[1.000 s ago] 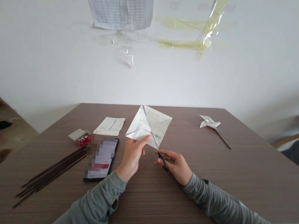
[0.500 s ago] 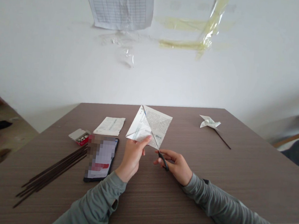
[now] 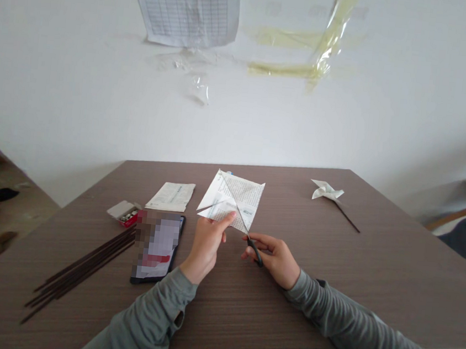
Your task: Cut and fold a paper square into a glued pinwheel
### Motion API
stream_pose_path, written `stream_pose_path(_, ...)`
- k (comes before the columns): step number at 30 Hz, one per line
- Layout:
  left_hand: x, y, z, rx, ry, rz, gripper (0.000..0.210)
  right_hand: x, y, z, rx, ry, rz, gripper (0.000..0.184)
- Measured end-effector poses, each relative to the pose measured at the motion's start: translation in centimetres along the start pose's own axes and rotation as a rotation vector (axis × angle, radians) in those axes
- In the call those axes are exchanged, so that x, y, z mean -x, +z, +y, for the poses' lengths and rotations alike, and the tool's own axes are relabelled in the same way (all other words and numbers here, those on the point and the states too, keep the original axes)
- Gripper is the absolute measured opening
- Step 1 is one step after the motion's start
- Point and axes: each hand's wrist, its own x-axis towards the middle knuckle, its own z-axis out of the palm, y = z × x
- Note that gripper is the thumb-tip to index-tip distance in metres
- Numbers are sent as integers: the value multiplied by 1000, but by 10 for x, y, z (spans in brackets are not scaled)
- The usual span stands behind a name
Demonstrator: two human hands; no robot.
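Observation:
My left hand (image 3: 207,245) pinches a square of printed paper (image 3: 244,193) near its lower edge, thumb on top. A slit runs inward from the paper's left corner, and its edges stand slightly apart. Scissors (image 3: 255,250) with dark handles are in my right hand (image 3: 277,261), fingers closed around the handles. Their blades point up and away to the left, at the paper's near right edge. A diagonal line crosses the sheet from the blades to the far corner; whether it is a crease or a cut is unclear.
Left of my hands lie a phone (image 3: 160,249), several thin dark sticks (image 3: 81,268), an open small red-and-white box (image 3: 125,213) and folded printed paper (image 3: 171,196). At the right, a paper pinwheel (image 3: 326,191) on a stick rests on the brown table (image 3: 372,278). A wall (image 3: 263,127) stands behind.
The paper's far edge has dipped slightly toward me, and the slit at its left corner gapes wider. My hands have stayed almost in place.

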Motion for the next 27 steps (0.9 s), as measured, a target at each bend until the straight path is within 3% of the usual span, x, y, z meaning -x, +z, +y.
stream_pose_path(18,-7,-5,-3,-16,14,54,27,5,-4,-7,61,31,-15,61)
stream_pose_path(22,-10,-8,-2,-89,8,54,24,8,-14,-4,223,-98,20,50)
stream_pose_path(27,-11,-12,-2,-254,-29,-13,25,4,-33,10,421,-313,187,39)
